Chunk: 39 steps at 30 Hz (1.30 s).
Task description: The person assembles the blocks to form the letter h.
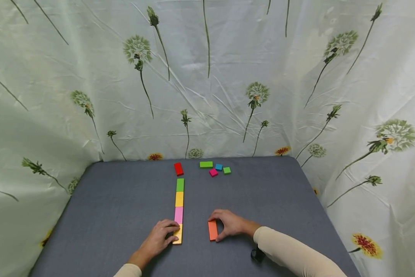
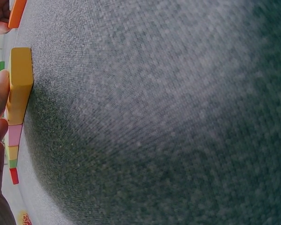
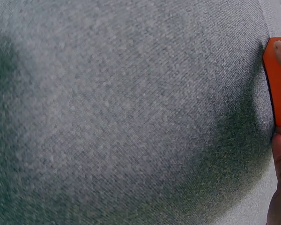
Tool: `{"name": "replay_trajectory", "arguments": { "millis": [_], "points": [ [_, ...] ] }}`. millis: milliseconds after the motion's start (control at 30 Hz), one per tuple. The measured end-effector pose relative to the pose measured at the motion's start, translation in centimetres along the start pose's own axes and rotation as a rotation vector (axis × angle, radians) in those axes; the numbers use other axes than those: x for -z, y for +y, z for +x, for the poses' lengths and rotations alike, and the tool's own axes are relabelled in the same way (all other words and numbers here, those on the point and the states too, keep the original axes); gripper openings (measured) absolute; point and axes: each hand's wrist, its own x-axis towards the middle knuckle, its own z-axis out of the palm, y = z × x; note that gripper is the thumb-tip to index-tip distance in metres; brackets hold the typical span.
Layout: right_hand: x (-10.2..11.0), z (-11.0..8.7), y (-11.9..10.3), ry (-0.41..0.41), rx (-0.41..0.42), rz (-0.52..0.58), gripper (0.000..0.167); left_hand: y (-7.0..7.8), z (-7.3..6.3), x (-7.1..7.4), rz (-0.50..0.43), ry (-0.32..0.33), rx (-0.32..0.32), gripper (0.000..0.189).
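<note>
A row of flat blocks runs away from me in the head view: a yellow-orange block (image 1: 178, 238) nearest, then pink (image 1: 178, 215), yellow (image 1: 179, 199) and green (image 1: 180, 185). My left hand (image 1: 158, 237) rests at the left of the nearest block, its thumb and fingertips touching the upper face. In the left wrist view that block (image 2: 21, 70) lies flat on the cloth, the thumb against it. To the right of the row, my right hand (image 1: 230, 224) grips an orange block (image 1: 212, 231) by its ends, thumb near and fingers far. The right wrist view shows the orange block (image 3: 277, 84) low on the cloth.
Beyond the row lies a red block (image 1: 179, 169), slightly turned. Farther right are a long green block (image 1: 206, 165) and small magenta (image 1: 213, 172), blue (image 1: 219, 167) and green (image 1: 227, 170) blocks. A flowered curtain (image 1: 221, 127) borders the grey table (image 1: 124, 200).
</note>
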Motion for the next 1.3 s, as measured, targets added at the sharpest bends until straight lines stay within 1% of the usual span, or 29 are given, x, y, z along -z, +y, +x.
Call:
{"name": "replay_trajectory", "arguments": {
  "millis": [167, 267, 400, 500, 600, 767, 900, 1033, 1133, 1200, 1300],
  "points": [
    [-0.2, 0.1, 0.2, 0.004, 0.024, -0.024, 0.060, 0.0, -0.1, 0.0, -0.004, 0.003, -0.001, 0.027],
    [-0.1, 0.1, 0.2, 0.003, 0.031, -0.040, 0.060, 0.0, -0.1, 0.0, -0.001, -0.011, 0.012, 0.026],
    [0.0, 0.1, 0.1, -0.004, 0.018, -0.039, 0.060, 0.1, -0.1, 0.1, 0.004, -0.038, 0.036, 0.025],
    [0.2, 0.1, 0.0, -0.017, 0.010, -0.033, 0.061, 0.1, 0.0, 0.1, 0.006, -0.042, 0.043, 0.026],
    [0.4, 0.2, 0.1, -0.023, 0.011, 0.001, 0.063, 0.1, 0.0, 0.1, 0.006, -0.040, 0.041, 0.026],
    [0.9, 0.5, 0.2, 0.017, 0.027, 0.043, 0.062, 0.0, -0.1, 0.1, -0.005, -0.028, 0.027, 0.026],
    [1.6, 1.0, 0.6, 0.098, -0.001, 0.038, 0.059, -0.1, -0.1, 0.1, -0.008, -0.014, 0.006, 0.026],
    [2.5, 2.2, 1.2, 0.226, -0.037, 0.071, 0.056, -0.3, -0.1, 0.0, -0.008, 0.005, -0.023, 0.027],
    [3.3, 3.4, 1.7, 0.329, -0.069, 0.095, 0.055, -0.4, -0.1, -0.2, -0.015, 0.026, -0.042, 0.028],
    [3.7, 4.4, 2.1, 0.400, -0.107, 0.102, 0.055, -0.3, -0.1, -0.3, -0.023, 0.034, -0.052, 0.028],
    [4.4, 6.4, 2.3, 0.508, -0.173, 0.112, 0.055, -0.5, -0.2, -0.3, -0.023, 0.038, -0.055, 0.028]
  ]
}}
